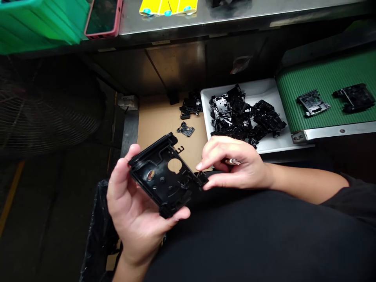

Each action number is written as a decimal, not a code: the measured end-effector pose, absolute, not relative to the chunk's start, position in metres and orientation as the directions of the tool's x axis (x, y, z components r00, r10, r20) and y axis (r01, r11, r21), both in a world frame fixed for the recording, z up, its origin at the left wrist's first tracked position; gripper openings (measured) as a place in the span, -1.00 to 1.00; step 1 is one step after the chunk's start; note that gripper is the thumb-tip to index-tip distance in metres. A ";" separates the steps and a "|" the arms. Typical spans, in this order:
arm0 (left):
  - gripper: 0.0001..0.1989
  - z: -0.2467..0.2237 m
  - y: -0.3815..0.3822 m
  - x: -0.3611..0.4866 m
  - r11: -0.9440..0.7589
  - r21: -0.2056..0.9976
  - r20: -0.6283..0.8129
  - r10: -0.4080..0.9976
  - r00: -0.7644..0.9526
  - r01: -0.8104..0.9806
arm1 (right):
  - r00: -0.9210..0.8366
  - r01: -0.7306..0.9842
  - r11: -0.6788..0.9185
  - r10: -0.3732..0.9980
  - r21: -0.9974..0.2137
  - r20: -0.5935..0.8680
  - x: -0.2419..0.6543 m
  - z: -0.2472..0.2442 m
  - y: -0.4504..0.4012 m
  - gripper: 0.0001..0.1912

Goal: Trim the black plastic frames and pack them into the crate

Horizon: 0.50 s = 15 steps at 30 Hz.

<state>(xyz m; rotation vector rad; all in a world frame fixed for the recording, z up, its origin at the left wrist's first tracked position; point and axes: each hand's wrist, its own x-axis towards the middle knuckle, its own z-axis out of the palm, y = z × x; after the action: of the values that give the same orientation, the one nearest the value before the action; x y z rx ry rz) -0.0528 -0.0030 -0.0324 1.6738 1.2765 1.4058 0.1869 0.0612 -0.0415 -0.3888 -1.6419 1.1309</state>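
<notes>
So: the left hand (135,207) grips a black plastic housing frame (164,176) at lower centre, its fingers wrapped around the frame's left edge and underside. The frame is tilted, with a round opening facing up. The right hand (235,166) comes in from the right and pinches the frame's right corner at a small tab, between thumb and forefinger. A small silver item (233,161) shows at those fingers, too small to identify.

Above the hands, a white tray (255,92) holds a heap of black parts (235,117). Two similar parts (313,102) lie apart on a green conveyor belt (331,78) at right. Smaller black pieces (185,129) sit on a cardboard sheet (158,121) left of the tray.

Along the top edge runs a steel table (176,19), carrying a yellow sheet (167,6), a phone in a pink case (102,17) and a green crate (35,23). A fan (47,113) stands at left; a black bin bag (100,231) hangs below the left hand.
</notes>
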 end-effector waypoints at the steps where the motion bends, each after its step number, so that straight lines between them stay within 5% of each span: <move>1: 0.28 -0.033 -0.004 -0.056 -0.356 0.892 0.378 0.925 -0.029 0.280 | -0.392 -0.280 0.496 0.722 -0.822 0.570 0.183 -0.041 0.061 -0.75; 15: 0.23 -0.029 -0.026 -0.101 -0.308 0.898 0.364 0.921 -0.137 0.314 | -0.470 -0.300 0.480 0.678 -0.824 0.565 0.133 -0.031 0.059 -0.77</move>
<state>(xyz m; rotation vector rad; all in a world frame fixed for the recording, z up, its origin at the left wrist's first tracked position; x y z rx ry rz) -0.1008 -0.0259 -0.0285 1.5986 1.3930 1.4696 0.1326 0.0594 -0.0312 -0.3257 -1.7000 1.1915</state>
